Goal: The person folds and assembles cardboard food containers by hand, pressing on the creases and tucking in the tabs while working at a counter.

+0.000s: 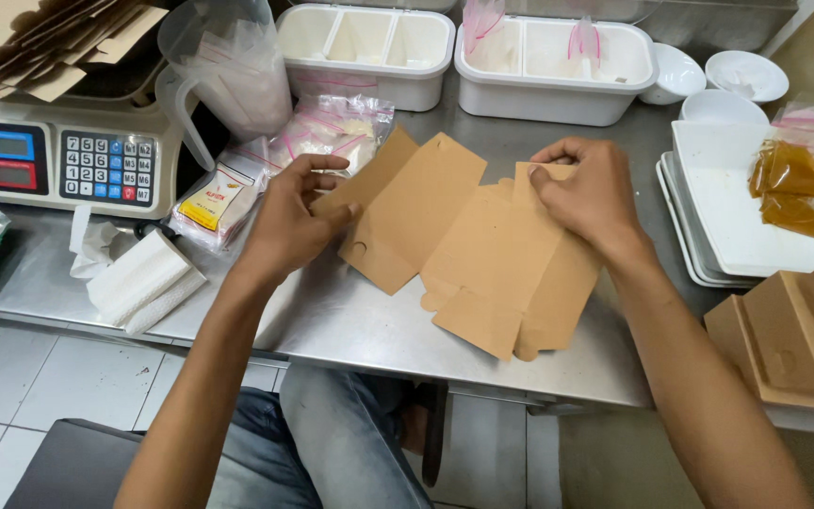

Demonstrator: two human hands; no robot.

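A flat brown cardboard box blank lies unfolded on the steel table. My left hand pinches its upper left flap, thumb on top. My right hand presses down and folds a small flap at the blank's upper right edge. Both forearms reach in from the bottom of the view.
A digital scale stands at the left, with folded tissue and small plastic packets beside it. Two white divided tubs sit at the back. White trays with sauce bags and folded brown boxes fill the right.
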